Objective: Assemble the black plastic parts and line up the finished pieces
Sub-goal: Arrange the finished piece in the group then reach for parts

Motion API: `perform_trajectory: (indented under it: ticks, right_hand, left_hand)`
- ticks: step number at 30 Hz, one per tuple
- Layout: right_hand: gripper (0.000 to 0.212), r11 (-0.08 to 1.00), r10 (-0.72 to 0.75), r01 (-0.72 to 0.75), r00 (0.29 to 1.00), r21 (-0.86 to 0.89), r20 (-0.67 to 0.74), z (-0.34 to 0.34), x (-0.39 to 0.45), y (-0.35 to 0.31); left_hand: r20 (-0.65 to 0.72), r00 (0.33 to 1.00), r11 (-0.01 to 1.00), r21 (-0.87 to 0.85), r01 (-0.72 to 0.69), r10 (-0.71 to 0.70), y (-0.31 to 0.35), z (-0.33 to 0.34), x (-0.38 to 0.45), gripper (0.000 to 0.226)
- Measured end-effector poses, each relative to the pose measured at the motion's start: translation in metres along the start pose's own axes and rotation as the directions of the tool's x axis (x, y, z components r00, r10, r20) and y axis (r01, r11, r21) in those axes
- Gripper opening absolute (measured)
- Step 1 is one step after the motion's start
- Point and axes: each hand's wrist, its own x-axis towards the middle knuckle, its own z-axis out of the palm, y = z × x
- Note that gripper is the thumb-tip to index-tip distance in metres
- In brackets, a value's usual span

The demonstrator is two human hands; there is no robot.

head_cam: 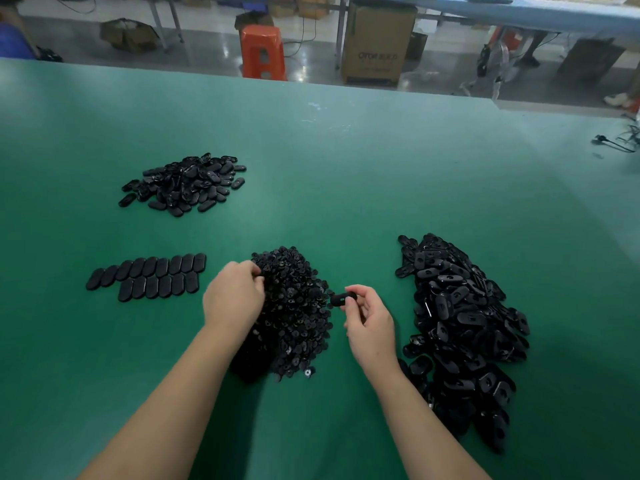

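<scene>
The black oval shell (343, 299), pinched in the right hand (370, 323) at centre frame, could slip or jam if the left hand (233, 296), fingers curled into the heap of small inserts (294, 313), grabs several at once.

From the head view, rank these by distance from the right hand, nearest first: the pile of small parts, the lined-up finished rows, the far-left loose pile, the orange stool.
Measured from the right hand:
1. Pile of small parts, directly to its left, between both hands.
2. Finished rows, lined up farther left.
3. Far-left loose pile, up and left on the table.
4. Orange stool, on the floor beyond the table's far edge.
</scene>
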Motion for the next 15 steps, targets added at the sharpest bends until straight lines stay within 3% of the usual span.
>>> perform_trajectory:
  ticks: [5,15]
  right_hand:
    - [0.022,1.0,-0.003,0.003,1.0,-0.021,-0.009,0.002,0.001,0.001]
    - [0.023,1.0,-0.003,0.003,1.0,-0.019,-0.013,0.004,0.001,0.003]
  left_hand:
    - [0.077,0.996,0.999,-0.002,0.035,-0.035,-0.024,0.002,0.008,0.019]
    - [0.058,0.998,1.0,0.009,0.006,-0.007,-0.025,0.006,0.008,0.01]
